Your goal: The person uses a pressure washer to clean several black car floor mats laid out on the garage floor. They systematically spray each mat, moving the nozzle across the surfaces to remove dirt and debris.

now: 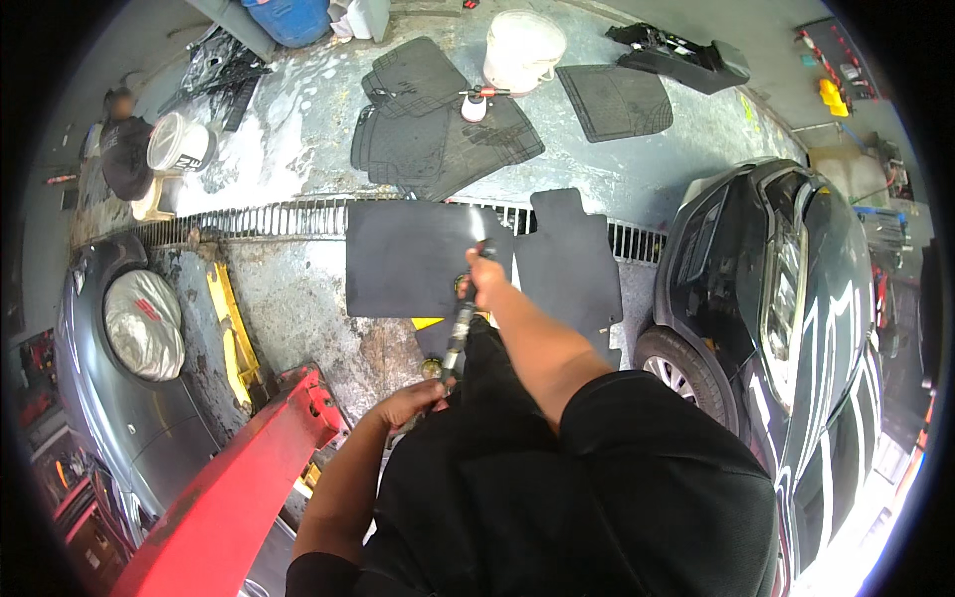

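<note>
Both my hands are on a long black and silver pressure washer wand [461, 330] that slants up and away from me. Its far half is in my right hand [484, 278], fingers wrapped round it. My left hand [416, 399] closes round the near end, close to my body. Beyond the tip, a bright white streak, seemingly spray, shows over a dark rectangular floor mat [408, 259]. That mat lies flat across a metal drain grate. A second dark mat [569, 264], with a notched outline, lies just right of it.
Several ribbed mats [408, 139], a white bucket [524, 50] and a spray bottle [475, 106] are farther off. Cars stand at left [149, 408] and right [786, 298]. A red lift arm [239, 468] and yellow bar [234, 338] occupy the left. Another person [126, 154] is far left.
</note>
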A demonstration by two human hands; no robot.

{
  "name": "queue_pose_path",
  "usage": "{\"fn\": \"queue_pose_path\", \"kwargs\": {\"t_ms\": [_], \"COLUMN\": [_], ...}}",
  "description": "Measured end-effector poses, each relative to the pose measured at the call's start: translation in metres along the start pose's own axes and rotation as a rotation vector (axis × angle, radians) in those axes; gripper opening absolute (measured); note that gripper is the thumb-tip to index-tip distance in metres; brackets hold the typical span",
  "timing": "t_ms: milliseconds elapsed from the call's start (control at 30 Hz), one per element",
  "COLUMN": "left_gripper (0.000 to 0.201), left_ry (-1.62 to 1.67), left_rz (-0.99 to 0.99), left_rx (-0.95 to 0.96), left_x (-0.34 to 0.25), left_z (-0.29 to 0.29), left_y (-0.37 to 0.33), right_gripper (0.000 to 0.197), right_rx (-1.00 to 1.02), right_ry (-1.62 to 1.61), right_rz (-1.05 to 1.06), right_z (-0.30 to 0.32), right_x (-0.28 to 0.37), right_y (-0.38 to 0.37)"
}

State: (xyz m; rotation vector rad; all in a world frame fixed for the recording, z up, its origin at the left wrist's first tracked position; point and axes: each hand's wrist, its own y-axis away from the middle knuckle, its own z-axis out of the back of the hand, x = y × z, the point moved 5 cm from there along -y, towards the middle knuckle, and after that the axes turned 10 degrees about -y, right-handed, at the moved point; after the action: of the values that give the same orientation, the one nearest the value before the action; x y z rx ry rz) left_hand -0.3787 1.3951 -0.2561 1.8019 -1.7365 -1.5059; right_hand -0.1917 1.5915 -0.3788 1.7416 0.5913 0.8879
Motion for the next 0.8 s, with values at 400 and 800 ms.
{"fn": "queue_pose_path", "kwargs": {"t_ms": [400, 800], "left_gripper": [0.055, 0.047], "left_ry": [-0.186, -0.224], "left_rz": [0.109, -0.103], "left_rx": [-0.205, -0.523], "left_x": [-0.042, -0.113], "left_z": [0.005, 0.026], "left_y": [-0.001, 0.047], "right_gripper": [0.03, 0.034], "right_rx": [0.031, 0.269], "right_ry": [0.095, 0.562], "right_rz": [-0.247, -0.171], "right_z": [0.011, -0.191], "right_x": [0.02, 0.038], "right_y": [-0.026, -0.017]}}
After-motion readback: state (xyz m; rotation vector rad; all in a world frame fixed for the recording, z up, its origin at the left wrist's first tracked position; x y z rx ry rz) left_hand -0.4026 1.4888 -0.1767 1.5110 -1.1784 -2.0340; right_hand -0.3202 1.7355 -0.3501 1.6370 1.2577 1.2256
